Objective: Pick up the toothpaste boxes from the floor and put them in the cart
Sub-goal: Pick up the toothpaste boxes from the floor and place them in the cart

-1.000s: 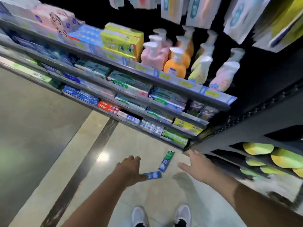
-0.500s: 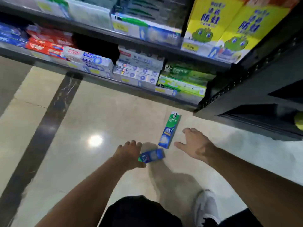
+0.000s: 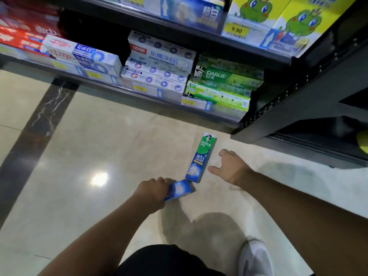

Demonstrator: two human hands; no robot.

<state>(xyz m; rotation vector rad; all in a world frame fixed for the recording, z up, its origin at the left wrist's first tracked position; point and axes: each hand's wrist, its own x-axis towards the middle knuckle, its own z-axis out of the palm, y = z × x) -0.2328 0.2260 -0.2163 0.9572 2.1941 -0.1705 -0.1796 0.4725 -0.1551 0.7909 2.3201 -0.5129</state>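
Two toothpaste boxes lie on the shiny beige floor. The blue box [image 3: 180, 189] is nearest me, and my left hand [image 3: 152, 191] is closed over its left end, hiding that part. The green and blue Darlie box [image 3: 201, 157] lies lengthwise, pointing toward the shelf, its near end almost touching the blue box. My right hand [image 3: 232, 168] hovers just right of the Darlie box with fingers spread, holding nothing. No cart is in view.
A low store shelf [image 3: 139, 92] stacked with toothpaste cartons runs across the top. A dark shelving unit [image 3: 298, 108] juts out at the right, close to the Darlie box. My knee [image 3: 169, 259] and white shoe [image 3: 256, 257] are at the bottom. A dark floor strip [image 3: 39, 124] runs at the left.
I have crouched lower, so the floor and boxes look closer. My left hand has closed over the blue box's end. My right hand has drawn nearer the Darlie box.
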